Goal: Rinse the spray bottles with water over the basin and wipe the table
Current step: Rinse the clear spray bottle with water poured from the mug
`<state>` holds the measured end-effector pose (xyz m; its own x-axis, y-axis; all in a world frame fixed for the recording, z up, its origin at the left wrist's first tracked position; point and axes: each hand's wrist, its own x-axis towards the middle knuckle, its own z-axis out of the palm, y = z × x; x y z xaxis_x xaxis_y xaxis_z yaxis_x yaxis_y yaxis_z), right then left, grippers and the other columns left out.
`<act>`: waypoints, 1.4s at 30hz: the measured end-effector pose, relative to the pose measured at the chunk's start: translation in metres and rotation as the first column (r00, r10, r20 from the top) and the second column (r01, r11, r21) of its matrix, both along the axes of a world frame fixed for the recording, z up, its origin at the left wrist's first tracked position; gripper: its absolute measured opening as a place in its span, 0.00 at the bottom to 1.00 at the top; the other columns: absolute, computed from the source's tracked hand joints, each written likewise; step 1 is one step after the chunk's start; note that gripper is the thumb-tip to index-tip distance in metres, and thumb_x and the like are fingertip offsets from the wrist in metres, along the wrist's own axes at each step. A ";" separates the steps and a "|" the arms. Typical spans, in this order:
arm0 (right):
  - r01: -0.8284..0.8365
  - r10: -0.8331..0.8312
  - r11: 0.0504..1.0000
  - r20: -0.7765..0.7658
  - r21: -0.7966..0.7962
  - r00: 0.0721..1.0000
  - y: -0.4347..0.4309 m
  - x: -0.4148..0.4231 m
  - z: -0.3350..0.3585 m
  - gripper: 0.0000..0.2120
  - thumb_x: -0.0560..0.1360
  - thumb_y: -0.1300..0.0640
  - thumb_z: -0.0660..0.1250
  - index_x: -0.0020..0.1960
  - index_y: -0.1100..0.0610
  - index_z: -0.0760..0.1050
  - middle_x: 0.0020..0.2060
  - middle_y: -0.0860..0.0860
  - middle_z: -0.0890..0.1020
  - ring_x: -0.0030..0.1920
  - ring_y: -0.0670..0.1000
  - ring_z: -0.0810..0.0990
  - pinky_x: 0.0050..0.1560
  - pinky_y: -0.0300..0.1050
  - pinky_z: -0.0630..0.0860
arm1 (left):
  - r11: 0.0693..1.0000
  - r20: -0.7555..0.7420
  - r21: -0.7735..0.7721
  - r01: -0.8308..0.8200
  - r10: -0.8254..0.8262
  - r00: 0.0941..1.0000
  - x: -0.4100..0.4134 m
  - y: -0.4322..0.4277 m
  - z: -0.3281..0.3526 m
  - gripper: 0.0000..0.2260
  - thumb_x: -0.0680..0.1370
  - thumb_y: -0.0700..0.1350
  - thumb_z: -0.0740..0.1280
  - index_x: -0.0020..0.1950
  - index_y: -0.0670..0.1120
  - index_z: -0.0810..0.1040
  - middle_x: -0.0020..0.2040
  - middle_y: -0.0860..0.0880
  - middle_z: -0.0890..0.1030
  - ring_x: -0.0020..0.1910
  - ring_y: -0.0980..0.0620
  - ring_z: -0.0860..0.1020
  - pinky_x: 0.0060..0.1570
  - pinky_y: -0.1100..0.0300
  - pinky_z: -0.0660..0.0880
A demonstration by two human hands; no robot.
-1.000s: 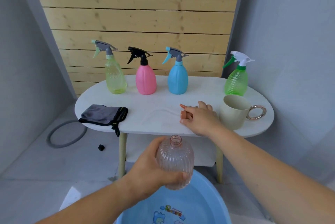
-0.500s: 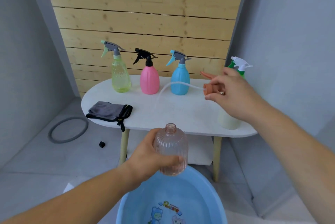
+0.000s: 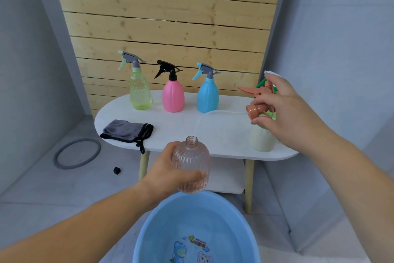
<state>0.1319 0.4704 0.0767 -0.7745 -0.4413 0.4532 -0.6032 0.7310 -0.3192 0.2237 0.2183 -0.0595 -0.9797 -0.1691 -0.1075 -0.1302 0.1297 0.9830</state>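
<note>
My left hand (image 3: 170, 172) grips a clear pink ribbed bottle (image 3: 193, 162), upright and uncapped, above the blue basin (image 3: 162, 226). My right hand (image 3: 281, 106) pinches the orange spray head (image 3: 254, 105) over the table's right end. Its thin clear tube (image 3: 213, 113) curves down, with its tip at the bottle's mouth. On the white table (image 3: 213, 132) stand a yellow-green spray bottle (image 3: 139, 92), a pink one (image 3: 172, 96) and a blue one (image 3: 207, 95). A green bottle (image 3: 263, 82) is mostly hidden behind my right hand. A grey cloth (image 3: 128, 130) lies at the table's left front.
A cream mug (image 3: 261, 139) stands at the table's right front edge, below my right hand. On the floor to the left lie a grey ring (image 3: 76, 154) and a small black piece (image 3: 116, 170). A wooden slat wall backs the table.
My right hand picked the orange spray head off the table and lifted it up to the right. Its tube tip now reaches the bottle's mouth. My left hand keeps the bottle over the basin.
</note>
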 end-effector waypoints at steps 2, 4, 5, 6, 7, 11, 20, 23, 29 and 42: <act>-0.042 0.043 0.999 -0.051 0.027 0.998 -0.003 0.001 0.000 0.09 0.70 0.65 0.75 0.48 0.55 0.82 0.76 0.50 0.58 0.70 0.46 0.67 0.64 0.35 0.64 | 0.999 -0.018 -0.033 -0.003 0.003 1.000 -0.002 0.002 0.003 0.32 0.65 0.40 0.84 0.61 0.59 0.74 0.55 0.51 0.83 0.51 0.55 0.84 0.42 0.62 0.82; -0.118 0.121 0.992 -0.093 0.032 0.988 -0.011 -0.001 -0.003 0.10 0.71 0.67 0.74 0.48 0.55 0.82 0.76 0.52 0.58 0.66 0.45 0.70 0.62 0.26 0.63 | 0.997 -0.037 -0.073 -0.006 0.004 0.999 -0.006 0.004 0.006 0.31 0.66 0.40 0.84 0.61 0.60 0.74 0.56 0.53 0.83 0.51 0.57 0.83 0.42 0.66 0.81; -0.149 0.151 0.988 -0.089 0.028 0.984 -0.016 -0.004 -0.004 0.11 0.71 0.66 0.74 0.49 0.54 0.83 0.76 0.52 0.59 0.62 0.43 0.72 0.59 0.21 0.61 | 0.995 -0.048 -0.095 -0.011 0.007 0.999 -0.009 0.005 0.008 0.32 0.65 0.40 0.84 0.62 0.59 0.74 0.56 0.54 0.82 0.52 0.57 0.83 0.43 0.66 0.80; -0.173 0.174 0.985 -0.062 0.015 0.983 -0.021 -0.006 -0.005 0.12 0.72 0.66 0.73 0.51 0.52 0.83 0.74 0.52 0.62 0.56 0.38 0.73 0.55 0.19 0.62 | 0.993 -0.059 -0.113 -0.018 0.012 0.998 -0.014 0.006 0.010 0.34 0.64 0.42 0.85 0.64 0.58 0.74 0.57 0.54 0.82 0.53 0.57 0.82 0.45 0.66 0.80; -0.192 0.192 0.981 -0.016 -0.003 0.981 -0.027 -0.009 -0.007 0.13 0.72 0.66 0.73 0.53 0.51 0.83 0.71 0.51 0.65 0.53 0.35 0.74 0.52 0.19 0.63 | 0.991 -0.071 -0.128 -0.027 0.018 0.997 -0.018 0.006 0.011 0.36 0.63 0.44 0.85 0.66 0.58 0.74 0.58 0.54 0.82 0.54 0.57 0.82 0.47 0.65 0.80; -0.256 0.259 0.966 0.148 -0.035 0.955 -0.049 -0.024 -0.014 0.19 0.74 0.67 0.69 0.58 0.47 0.80 0.54 0.46 0.76 0.48 0.36 0.76 0.48 0.29 0.70 | 0.982 -0.119 -0.179 -0.056 0.034 0.992 -0.038 0.007 0.017 0.40 0.59 0.51 0.85 0.68 0.58 0.73 0.59 0.56 0.80 0.58 0.55 0.80 0.54 0.59 0.79; -0.259 0.328 0.928 0.259 -0.269 0.908 -0.088 -0.064 -0.041 0.16 0.78 0.59 0.67 0.62 0.45 0.77 0.48 0.46 0.77 0.53 0.45 0.77 0.58 0.42 0.74 | 0.976 -0.171 -0.211 -0.048 0.011 0.985 -0.088 0.010 0.025 0.34 0.65 0.49 0.84 0.66 0.58 0.73 0.58 0.59 0.79 0.56 0.63 0.77 0.45 0.69 0.72; -0.290 0.376 0.909 0.287 -0.301 0.881 -0.092 -0.075 -0.043 0.21 0.77 0.68 0.63 0.63 0.48 0.75 0.44 0.46 0.77 0.52 0.44 0.78 0.57 0.40 0.73 | 0.977 -0.183 -0.204 -0.060 0.022 0.983 -0.103 0.009 0.020 0.33 0.65 0.50 0.84 0.65 0.58 0.74 0.58 0.60 0.79 0.57 0.63 0.77 0.47 0.68 0.72; -0.297 0.372 0.920 0.332 -0.254 0.867 -0.102 -0.089 -0.057 0.41 0.77 0.71 0.58 0.77 0.35 0.48 0.61 0.53 0.75 0.56 0.39 0.76 0.55 0.27 0.68 | 0.989 -0.175 -0.141 -0.054 0.028 0.984 -0.125 0.003 0.004 0.27 0.66 0.45 0.84 0.59 0.59 0.75 0.55 0.57 0.82 0.55 0.56 0.80 0.44 0.68 0.76; -0.373 0.438 0.898 0.390 -0.234 0.810 -0.106 -0.112 -0.052 0.37 0.78 0.69 0.61 0.76 0.37 0.57 0.56 0.53 0.79 0.59 0.39 0.78 0.64 0.39 0.74 | 0.984 -0.205 -0.178 0.021 -0.058 0.977 -0.138 -0.001 -0.004 0.30 0.69 0.45 0.82 0.65 0.58 0.70 0.59 0.58 0.77 0.54 0.66 0.76 0.39 0.78 0.73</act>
<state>0.0195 0.3649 0.0245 -0.6679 -0.7155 0.2048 -0.6165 0.3777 -0.6908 0.0858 0.2170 -0.0638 -0.9835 -0.1280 0.1278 0.0840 0.3023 0.9495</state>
